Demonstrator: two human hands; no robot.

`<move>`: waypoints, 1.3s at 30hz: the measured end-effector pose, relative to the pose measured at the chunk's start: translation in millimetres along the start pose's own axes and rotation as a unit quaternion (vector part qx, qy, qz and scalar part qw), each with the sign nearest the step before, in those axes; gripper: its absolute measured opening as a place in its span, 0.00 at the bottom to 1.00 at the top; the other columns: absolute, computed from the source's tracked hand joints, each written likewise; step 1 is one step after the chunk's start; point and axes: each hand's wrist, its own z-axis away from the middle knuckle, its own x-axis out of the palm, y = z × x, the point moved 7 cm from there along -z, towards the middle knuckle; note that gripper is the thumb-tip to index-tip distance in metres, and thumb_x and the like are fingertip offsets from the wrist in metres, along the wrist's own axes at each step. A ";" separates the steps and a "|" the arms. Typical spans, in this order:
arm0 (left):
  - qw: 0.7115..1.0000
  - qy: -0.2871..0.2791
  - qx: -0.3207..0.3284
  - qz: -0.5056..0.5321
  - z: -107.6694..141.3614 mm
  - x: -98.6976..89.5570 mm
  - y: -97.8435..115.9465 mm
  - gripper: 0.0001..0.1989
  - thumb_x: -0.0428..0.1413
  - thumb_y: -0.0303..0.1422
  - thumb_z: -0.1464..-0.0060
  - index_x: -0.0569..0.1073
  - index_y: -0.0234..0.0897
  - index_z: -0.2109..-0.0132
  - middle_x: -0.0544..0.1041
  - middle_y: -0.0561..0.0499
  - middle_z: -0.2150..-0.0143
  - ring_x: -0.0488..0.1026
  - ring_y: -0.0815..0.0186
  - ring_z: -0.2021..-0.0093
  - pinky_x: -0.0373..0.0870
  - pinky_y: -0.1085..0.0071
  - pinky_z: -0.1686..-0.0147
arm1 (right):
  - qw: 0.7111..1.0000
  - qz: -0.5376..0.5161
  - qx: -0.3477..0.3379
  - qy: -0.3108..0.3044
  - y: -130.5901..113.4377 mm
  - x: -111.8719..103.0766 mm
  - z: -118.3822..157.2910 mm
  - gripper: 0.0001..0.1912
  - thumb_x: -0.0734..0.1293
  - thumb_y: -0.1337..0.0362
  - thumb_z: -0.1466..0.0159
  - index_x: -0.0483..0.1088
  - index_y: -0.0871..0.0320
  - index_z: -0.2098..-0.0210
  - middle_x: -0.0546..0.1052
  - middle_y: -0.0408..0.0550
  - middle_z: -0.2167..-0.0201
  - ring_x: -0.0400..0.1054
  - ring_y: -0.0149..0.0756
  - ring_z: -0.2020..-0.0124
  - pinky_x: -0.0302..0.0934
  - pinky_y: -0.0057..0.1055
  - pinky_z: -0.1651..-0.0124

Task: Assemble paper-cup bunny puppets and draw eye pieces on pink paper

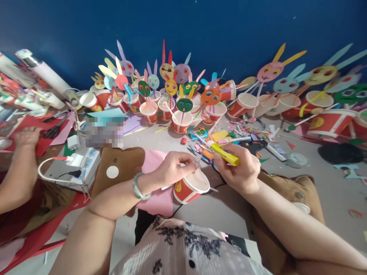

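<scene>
A red and white paper cup (pixel 190 187) stands at the near edge of the table, its rim facing up. My left hand (pixel 178 167), with a bracelet at the wrist, is over the cup's rim, thumb and fingers pinched on a small pale piece (pixel 197 157). To the right, my right hand (pixel 241 168) grips a yellow pen-like tool (pixel 225 153) that points up and left toward the small piece. A pink cloth (pixel 156 187) lies beside the cup on the left.
Many cups with paper rabbit faces (pixel 185 105) line the wall. Scissors and scraps (pixel 205 152) lie beyond my hands. A power strip (pixel 90 164) sits at left, near another person's hand (pixel 27 137) on red paper. Brown cushions (pixel 292 191) flank me.
</scene>
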 end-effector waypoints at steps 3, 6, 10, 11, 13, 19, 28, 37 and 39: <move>1.000 0.008 -0.004 0.013 -1.8 -2.5 -1.9 0.13 0.59 0.34 0.44 0.72 0.33 0.74 0.75 0.51 0.73 0.70 0.71 0.69 0.65 0.75 0.68 | 0.984 -0.126 0.121 -0.019 13.0 4.4 6.1 0.13 0.66 0.62 0.31 0.68 0.50 0.46 0.81 0.46 0.68 0.74 0.35 0.77 0.68 0.33 0.74; 1.000 0.010 -0.001 0.019 -4.3 -4.8 -1.9 0.12 0.59 0.33 0.44 0.73 0.32 0.74 0.77 0.49 0.71 0.72 0.70 0.68 0.66 0.75 0.67 | 0.940 -0.251 0.215 -0.086 16.6 18.1 9.9 0.13 0.65 0.59 0.30 0.67 0.50 0.46 0.81 0.45 0.67 0.72 0.32 0.79 0.67 0.31 0.76; 0.999 -0.015 0.014 0.030 -5.8 -3.4 2.2 0.13 0.58 0.35 0.43 0.74 0.32 0.73 0.77 0.48 0.72 0.72 0.70 0.69 0.68 0.74 0.66 | 0.875 -0.362 0.290 -0.139 14.2 30.7 9.2 0.21 0.74 0.59 0.39 0.66 0.50 0.49 0.80 0.47 0.64 0.78 0.38 0.66 0.69 0.29 0.73; 0.999 -0.021 0.014 0.032 -5.8 -2.8 2.5 0.14 0.58 0.36 0.43 0.73 0.32 0.73 0.77 0.48 0.72 0.72 0.70 0.69 0.68 0.74 0.67 | 0.861 -0.381 0.300 -0.151 12.9 33.1 9.1 0.23 0.75 0.60 0.40 0.65 0.51 0.49 0.80 0.46 0.63 0.78 0.37 0.67 0.68 0.28 0.73; 0.999 -0.025 0.010 0.028 -5.5 -2.2 2.0 0.14 0.58 0.36 0.43 0.73 0.32 0.73 0.76 0.49 0.73 0.71 0.70 0.70 0.67 0.74 0.68 | 0.848 -0.400 0.306 -0.165 10.5 35.5 9.1 0.24 0.76 0.61 0.41 0.64 0.51 0.49 0.80 0.45 0.65 0.76 0.34 0.72 0.66 0.26 0.75; 1.000 -0.021 0.013 -0.007 -4.2 -0.9 -1.7 0.15 0.59 0.37 0.42 0.72 0.33 0.73 0.74 0.51 0.73 0.69 0.71 0.70 0.64 0.75 0.69 | 0.888 -0.362 0.255 -0.122 6.3 28.2 9.6 0.23 0.75 0.65 0.40 0.64 0.53 0.49 0.79 0.43 0.69 0.74 0.33 0.76 0.63 0.26 0.78; 0.999 -0.012 0.013 -0.034 0.3 4.1 -0.6 0.09 0.57 0.33 0.43 0.77 0.32 0.66 0.80 0.47 0.66 0.75 0.65 0.64 0.69 0.72 0.64 | 0.958 -0.262 0.022 -0.114 -25.2 10.6 0.8 0.27 0.70 0.72 0.38 0.65 0.48 0.42 0.83 0.50 0.55 0.77 0.35 0.71 0.73 0.32 0.69; 0.991 -0.018 0.063 -0.119 2.5 7.1 2.0 0.09 0.55 0.33 0.43 0.79 0.33 0.64 0.81 0.46 0.65 0.76 0.63 0.64 0.69 0.72 0.65 | 0.979 -0.167 -0.054 -0.105 -33.9 8.6 -0.5 0.21 0.72 0.73 0.39 0.69 0.52 0.49 0.83 0.46 0.64 0.80 0.38 0.68 0.75 0.32 0.64; 0.992 -0.019 0.062 -0.109 3.0 7.2 3.0 0.09 0.55 0.32 0.43 0.79 0.33 0.63 0.81 0.47 0.65 0.76 0.64 0.64 0.69 0.72 0.65 | 0.980 -0.165 -0.059 -0.093 -34.1 7.4 -0.4 0.20 0.73 0.73 0.39 0.68 0.52 0.50 0.83 0.46 0.67 0.79 0.38 0.70 0.76 0.33 0.66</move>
